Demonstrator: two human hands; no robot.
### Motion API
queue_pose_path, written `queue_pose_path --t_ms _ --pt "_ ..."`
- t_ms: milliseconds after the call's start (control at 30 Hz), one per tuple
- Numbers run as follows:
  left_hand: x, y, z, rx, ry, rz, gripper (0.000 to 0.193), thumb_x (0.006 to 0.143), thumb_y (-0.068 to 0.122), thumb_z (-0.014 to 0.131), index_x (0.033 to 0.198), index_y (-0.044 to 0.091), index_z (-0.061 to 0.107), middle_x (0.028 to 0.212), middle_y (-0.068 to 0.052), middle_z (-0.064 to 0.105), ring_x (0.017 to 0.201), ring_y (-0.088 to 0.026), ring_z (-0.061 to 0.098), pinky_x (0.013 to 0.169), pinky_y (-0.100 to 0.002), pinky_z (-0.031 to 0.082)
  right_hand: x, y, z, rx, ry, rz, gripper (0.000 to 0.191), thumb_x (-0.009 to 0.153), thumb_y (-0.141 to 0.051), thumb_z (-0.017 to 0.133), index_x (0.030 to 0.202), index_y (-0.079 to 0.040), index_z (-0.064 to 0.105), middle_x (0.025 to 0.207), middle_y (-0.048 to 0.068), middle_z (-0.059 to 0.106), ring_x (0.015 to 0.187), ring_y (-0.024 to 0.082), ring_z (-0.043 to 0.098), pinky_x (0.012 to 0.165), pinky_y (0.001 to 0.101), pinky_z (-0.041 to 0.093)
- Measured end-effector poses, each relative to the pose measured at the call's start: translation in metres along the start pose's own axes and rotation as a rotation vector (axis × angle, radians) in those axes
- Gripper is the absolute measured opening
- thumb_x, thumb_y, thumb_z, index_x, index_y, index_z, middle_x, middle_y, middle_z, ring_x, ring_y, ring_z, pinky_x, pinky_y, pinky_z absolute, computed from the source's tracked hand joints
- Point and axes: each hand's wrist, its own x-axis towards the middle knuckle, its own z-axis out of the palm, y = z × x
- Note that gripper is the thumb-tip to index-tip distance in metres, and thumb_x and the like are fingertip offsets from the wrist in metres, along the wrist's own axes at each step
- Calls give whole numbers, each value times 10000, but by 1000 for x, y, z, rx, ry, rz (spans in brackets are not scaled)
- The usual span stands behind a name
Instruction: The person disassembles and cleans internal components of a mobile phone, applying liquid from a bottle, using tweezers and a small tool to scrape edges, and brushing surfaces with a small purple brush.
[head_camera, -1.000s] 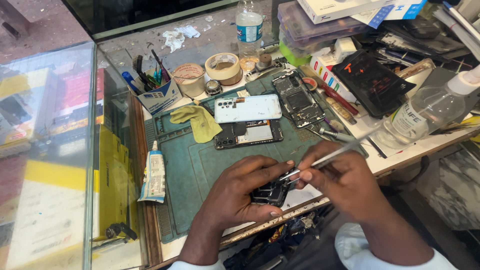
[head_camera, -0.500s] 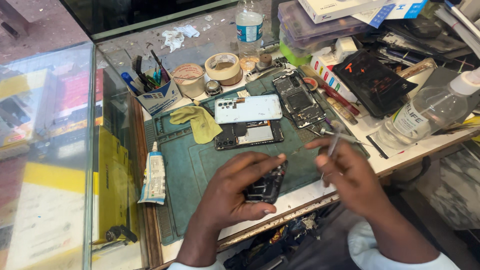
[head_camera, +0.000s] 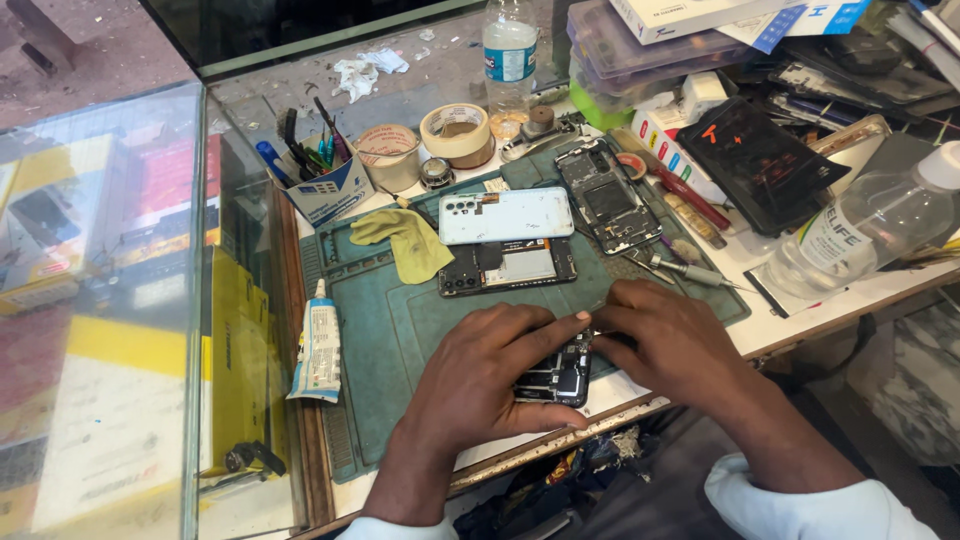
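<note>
1. Two hands meet over one opened phone body (head_camera: 556, 375) near the front edge of the worktop (head_camera: 640, 392).
2. Left hand (head_camera: 490, 380) lies flat on top of it, fingers pressed together and pinning it down, forefinger stretched toward the right hand.
3. Right hand (head_camera: 665, 345) touches the phone's upper right corner; whether its grip pinches anything I cannot tell, since the fingertips are hidden.
4. That phone's long axis runs away from the person, tilted slightly right, so it lies between both hands, mostly under the left.
5. Beyond on the green mat (head_camera: 380, 320) lie another opened phone (head_camera: 507, 267) and a pale blue back cover (head_camera: 506, 214).
</note>
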Motion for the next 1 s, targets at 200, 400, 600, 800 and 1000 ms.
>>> queue_pose_path --t_ms 200,400,600,800,1000 --pt "-1 -1 3 -17 -3 -8 813 795 693 708 1419 173 663 1166 -63 685 1061 -285 672 911 -417 520 -2 7 -1 49 119 -76 224 771 -242 790 947 -106 766 941 29 684 947 253 662 778 399 540" --pt "-1 -2 2 5 -9 -17 805 819 701 682 1430 177 661 1183 -78 687 1075 -304 667 909 -428 518 -2 11 -10 24 111 -25 206 798 -282 784 938 -131 775 933 21 701 929 246 671 786 394 544" --pt "-1 -3 3 4 -28 -31 795 820 701 682 1420 179 662 1184 -85 686 1064 -308 663 907 -430 516 0 19 -19 -12 129 41 207 816 -293 770 948 -134 771 933 38 705 891 263 689 743 393 556" --pt "-2 -4 -1 11 -25 -78 823 806 704 678 1433 172 651 1141 -71 688 1065 -302 661 922 -433 507 -4 34 -30 -37 59 333 189 837 -311 768 922 -144 791 863 60 734 752 256 717 681 391 556" --pt "-1 -6 -4 65 -9 -100 802 807 684 703 1409 157 656 1136 -82 687 1066 -313 653 917 -448 502 -13 50 -38 -19 87 459 210 842 -303 774 959 -134 815 852 98 773 708 259 752 655 394 573"
